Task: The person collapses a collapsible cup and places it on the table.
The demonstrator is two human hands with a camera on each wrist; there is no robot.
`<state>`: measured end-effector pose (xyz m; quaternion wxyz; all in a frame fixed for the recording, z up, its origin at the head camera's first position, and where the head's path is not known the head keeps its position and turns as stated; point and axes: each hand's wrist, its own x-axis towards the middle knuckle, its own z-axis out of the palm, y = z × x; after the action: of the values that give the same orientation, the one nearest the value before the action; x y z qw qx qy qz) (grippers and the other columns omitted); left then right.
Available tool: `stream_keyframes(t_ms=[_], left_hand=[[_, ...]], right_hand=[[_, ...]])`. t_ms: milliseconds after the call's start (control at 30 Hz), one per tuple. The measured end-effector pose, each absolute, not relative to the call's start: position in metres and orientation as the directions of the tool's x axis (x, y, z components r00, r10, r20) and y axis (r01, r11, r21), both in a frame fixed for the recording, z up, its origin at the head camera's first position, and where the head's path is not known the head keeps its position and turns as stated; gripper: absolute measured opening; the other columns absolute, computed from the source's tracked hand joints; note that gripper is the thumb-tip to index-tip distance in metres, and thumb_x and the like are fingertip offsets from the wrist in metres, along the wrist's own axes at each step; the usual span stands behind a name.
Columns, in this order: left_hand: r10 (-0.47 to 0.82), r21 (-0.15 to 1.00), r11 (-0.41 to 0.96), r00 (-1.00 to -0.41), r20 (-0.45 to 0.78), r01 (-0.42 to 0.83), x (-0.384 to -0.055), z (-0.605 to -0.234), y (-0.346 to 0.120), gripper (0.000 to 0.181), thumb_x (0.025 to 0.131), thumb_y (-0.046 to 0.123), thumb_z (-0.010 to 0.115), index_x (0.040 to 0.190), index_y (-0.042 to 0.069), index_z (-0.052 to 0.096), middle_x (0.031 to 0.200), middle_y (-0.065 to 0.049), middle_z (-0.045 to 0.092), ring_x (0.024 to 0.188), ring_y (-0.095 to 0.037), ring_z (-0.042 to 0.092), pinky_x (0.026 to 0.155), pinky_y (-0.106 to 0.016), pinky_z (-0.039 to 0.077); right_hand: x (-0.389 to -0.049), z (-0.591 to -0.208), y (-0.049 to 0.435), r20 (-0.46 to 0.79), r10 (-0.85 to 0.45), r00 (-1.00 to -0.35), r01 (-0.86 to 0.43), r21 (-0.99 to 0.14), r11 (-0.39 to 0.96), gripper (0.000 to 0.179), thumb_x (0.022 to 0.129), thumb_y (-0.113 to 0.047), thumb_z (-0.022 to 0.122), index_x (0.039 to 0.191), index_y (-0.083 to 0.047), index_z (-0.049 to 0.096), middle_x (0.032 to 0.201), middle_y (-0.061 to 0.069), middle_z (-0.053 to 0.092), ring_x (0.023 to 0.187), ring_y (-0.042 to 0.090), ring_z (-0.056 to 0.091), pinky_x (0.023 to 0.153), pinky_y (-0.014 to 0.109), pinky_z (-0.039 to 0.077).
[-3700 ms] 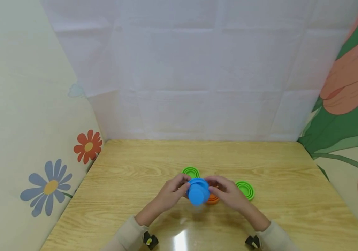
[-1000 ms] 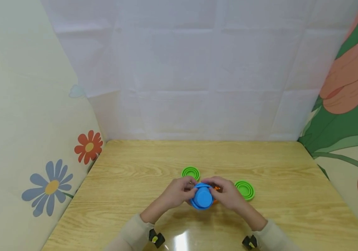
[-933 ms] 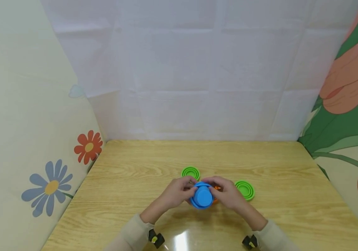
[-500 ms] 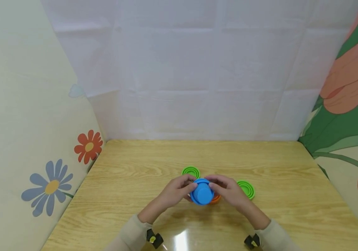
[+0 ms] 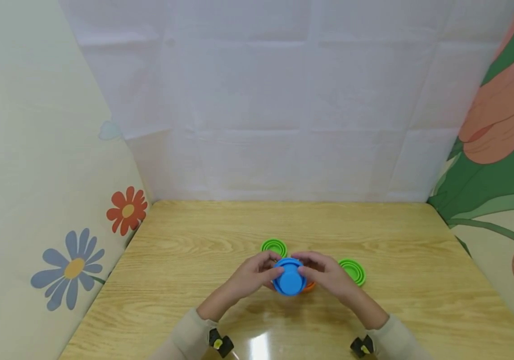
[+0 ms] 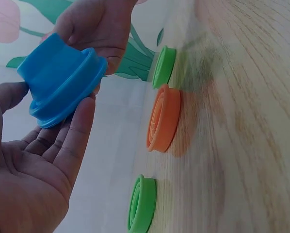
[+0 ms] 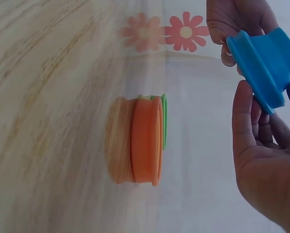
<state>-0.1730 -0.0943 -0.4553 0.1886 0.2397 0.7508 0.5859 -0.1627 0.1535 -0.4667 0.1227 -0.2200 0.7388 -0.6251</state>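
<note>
Both hands hold a blue collapsible silicone cup up off the table, its narrow base pushed out and turned toward the head camera. My left hand grips it from the left, thumb on the side wall and fingers under the rim, as the left wrist view shows. From the other side my right hand pinches it by the wall and rim. An orange collapsed cup lies on the table behind the blue one, mostly covered in the head view.
Two green collapsed cups lie flat on the wooden table: one green cup beyond the left fingers, another green cup right of the right hand. A white cloth hangs at the table's back edge, with flower-patterned cloths at the sides.
Over the last seconds the blue cup has shifted slightly right and been tilted back and forth, its base changing in shape and lean between the thumbs. Both hands keep their hold; the other cups have stayed put.
</note>
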Motion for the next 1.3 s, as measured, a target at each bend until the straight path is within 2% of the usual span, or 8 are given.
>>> stream_keyframes(t_ms=[233, 400, 533, 667, 800, 1033, 1300], left_hand=[[0.602, 0.978, 0.168, -0.798, -0.004, 0.122, -0.175, -0.457, -0.096, 0.039, 0.101, 0.025, 0.064, 0.127, -0.003, 0.055, 0.102, -0.009, 0.066, 0.089, -0.016, 0.068, 0.081, -0.051, 0.061], [0.588, 0.979, 0.163, -0.809, 0.001, 0.120, -0.175, -0.459, -0.096, 0.038, 0.100, 0.023, 0.066, 0.125, -0.004, 0.055, 0.101, -0.008, 0.065, 0.090, -0.017, 0.068, 0.081, -0.051, 0.061], [0.577, 0.978, 0.173, -0.817, -0.002, 0.119, -0.174, -0.459, -0.094, 0.035, 0.099, 0.021, 0.068, 0.124, -0.001, 0.057, 0.100, -0.008, 0.066, 0.088, -0.018, 0.068, 0.081, -0.051, 0.061], [0.586, 0.953, 0.223, -0.809, 0.036, 0.204, -0.173, -0.457, -0.092, 0.030, 0.098, 0.018, 0.069, 0.121, 0.001, 0.060, 0.099, -0.007, 0.067, 0.088, -0.017, 0.067, 0.080, -0.041, 0.061], [0.603, 0.898, 0.297, -0.793, 0.089, 0.326, -0.174, -0.455, -0.091, 0.026, 0.097, 0.019, 0.070, 0.117, 0.004, 0.062, 0.096, -0.003, 0.066, 0.087, -0.013, 0.063, 0.077, -0.027, 0.054], [0.635, 0.850, 0.333, -0.764, 0.118, 0.409, -0.176, -0.455, -0.089, 0.023, 0.095, 0.019, 0.072, 0.110, 0.006, 0.061, 0.089, 0.001, 0.064, 0.079, -0.008, 0.058, 0.072, -0.025, 0.050], [0.603, 0.867, 0.349, -0.794, 0.083, 0.355, -0.174, -0.455, -0.086, 0.020, 0.095, 0.017, 0.070, 0.109, 0.005, 0.060, 0.086, 0.000, 0.061, 0.074, -0.010, 0.056, 0.061, -0.022, 0.050]], right_hand=[[-0.161, -0.465, 0.153, 0.092, -0.472, -0.877, -0.194, -0.966, 0.172, 0.044, 0.103, -0.023, 0.062, 0.138, 0.002, 0.056, 0.134, 0.020, 0.061, 0.116, 0.030, 0.058, 0.092, 0.033, 0.054], [-0.161, -0.463, 0.153, 0.069, -0.491, -0.868, -0.185, -0.964, 0.192, 0.045, 0.103, -0.025, 0.061, 0.140, 0.000, 0.056, 0.136, 0.018, 0.060, 0.120, 0.031, 0.056, 0.096, 0.041, 0.052], [-0.160, -0.461, 0.154, 0.051, -0.519, -0.853, -0.187, -0.959, 0.213, 0.045, 0.103, -0.028, 0.061, 0.142, -0.005, 0.056, 0.138, 0.013, 0.060, 0.123, 0.030, 0.056, 0.098, 0.042, 0.051], [-0.160, -0.461, 0.155, 0.060, -0.550, -0.833, -0.216, -0.951, 0.223, 0.041, 0.103, -0.025, 0.062, 0.140, -0.008, 0.058, 0.132, 0.012, 0.062, 0.118, 0.028, 0.058, 0.096, 0.036, 0.053], [-0.160, -0.462, 0.156, 0.095, -0.575, -0.812, -0.278, -0.931, 0.239, 0.038, 0.102, -0.021, 0.062, 0.137, -0.006, 0.059, 0.125, 0.012, 0.064, 0.110, 0.025, 0.061, 0.090, 0.030, 0.055], [-0.159, -0.465, 0.158, 0.136, -0.596, -0.791, -0.345, -0.904, 0.252, 0.034, 0.101, -0.018, 0.063, 0.132, -0.003, 0.062, 0.115, 0.010, 0.068, 0.100, 0.015, 0.063, 0.086, 0.028, 0.057], [-0.159, -0.466, 0.154, 0.210, -0.571, -0.794, -0.424, -0.864, 0.272, 0.029, 0.100, -0.012, 0.064, 0.127, -0.001, 0.065, 0.113, 0.012, 0.071, 0.098, 0.008, 0.064, 0.083, 0.026, 0.057]])
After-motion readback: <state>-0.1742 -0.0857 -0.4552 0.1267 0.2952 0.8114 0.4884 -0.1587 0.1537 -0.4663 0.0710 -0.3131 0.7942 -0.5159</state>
